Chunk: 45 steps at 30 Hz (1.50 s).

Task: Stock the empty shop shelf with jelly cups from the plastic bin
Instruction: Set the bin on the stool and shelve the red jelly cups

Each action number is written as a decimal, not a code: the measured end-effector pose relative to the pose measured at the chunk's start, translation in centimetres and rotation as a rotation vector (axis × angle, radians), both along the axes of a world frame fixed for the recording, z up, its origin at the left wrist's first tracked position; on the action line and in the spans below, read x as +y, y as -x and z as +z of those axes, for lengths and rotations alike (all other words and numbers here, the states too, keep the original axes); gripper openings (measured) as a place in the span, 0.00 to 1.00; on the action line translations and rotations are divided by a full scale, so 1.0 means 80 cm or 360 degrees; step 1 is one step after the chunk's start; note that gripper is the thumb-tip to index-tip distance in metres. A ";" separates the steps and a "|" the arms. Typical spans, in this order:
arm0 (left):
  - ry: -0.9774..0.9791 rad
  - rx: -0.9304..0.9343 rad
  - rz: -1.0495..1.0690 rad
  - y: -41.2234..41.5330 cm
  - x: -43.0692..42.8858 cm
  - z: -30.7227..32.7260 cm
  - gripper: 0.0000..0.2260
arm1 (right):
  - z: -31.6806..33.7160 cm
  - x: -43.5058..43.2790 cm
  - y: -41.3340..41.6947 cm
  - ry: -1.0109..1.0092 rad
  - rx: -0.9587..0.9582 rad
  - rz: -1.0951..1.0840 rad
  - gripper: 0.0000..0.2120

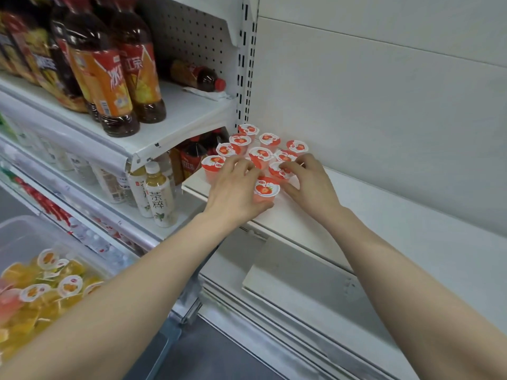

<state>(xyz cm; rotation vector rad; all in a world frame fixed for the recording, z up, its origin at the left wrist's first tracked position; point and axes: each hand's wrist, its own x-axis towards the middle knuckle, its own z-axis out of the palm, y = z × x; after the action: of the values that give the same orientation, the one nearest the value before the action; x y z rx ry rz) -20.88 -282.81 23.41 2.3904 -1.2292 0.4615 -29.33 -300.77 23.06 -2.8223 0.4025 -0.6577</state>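
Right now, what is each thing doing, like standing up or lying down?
Strawberry jelly cups, upright, sealed, bunched on shelf.
Front cup, gripped by left hand.
Cup behind it, pinched by right hand.
Plastic bin, open, holding orange jelly cups.
Red-capped tea bottle, lying down.
Iced tea bottles, upright.
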 end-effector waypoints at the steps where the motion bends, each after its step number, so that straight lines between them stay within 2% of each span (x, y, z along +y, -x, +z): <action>1: -0.0040 -0.0001 0.0016 -0.001 -0.002 -0.002 0.28 | 0.000 -0.002 0.001 0.0034 0.0017 0.0000 0.17; 12: -0.0096 0.0021 0.0071 -0.008 -0.011 -0.012 0.30 | 0.003 -0.006 0.006 0.0227 0.0130 0.0021 0.18; 19: -0.0140 0.0003 0.0023 -0.004 -0.005 -0.005 0.32 | 0.024 0.003 0.019 0.0340 0.0212 -0.0025 0.23; 26: -0.0056 -0.0089 -0.0101 -0.010 0.041 0.017 0.26 | 0.046 0.034 0.036 0.0498 0.0281 -0.0076 0.24; 32: 0.0020 -0.0208 -0.0146 -0.027 0.129 0.029 0.23 | 0.053 0.104 0.038 0.0578 0.0140 -0.0028 0.19; 37: 0.0089 -0.0120 -0.0165 -0.050 0.236 0.018 0.20 | 0.038 0.195 0.024 0.0594 0.0024 0.0064 0.22; 41: 0.0138 -0.0043 0.0016 -0.069 0.349 -0.020 0.19 | 0.003 0.283 0.005 0.0519 0.0005 0.0184 0.22; 45: 0.0063 0.0141 0.0248 -0.086 0.472 -0.085 0.18 | -0.055 0.371 -0.023 0.0435 0.0021 0.0378 0.21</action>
<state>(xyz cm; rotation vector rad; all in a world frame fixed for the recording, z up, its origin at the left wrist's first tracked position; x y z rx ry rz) -13.97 -245.01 16.57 2.4556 -0.9913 0.4173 -27.47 -271.10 18.67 -3.0626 -0.0261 -0.6892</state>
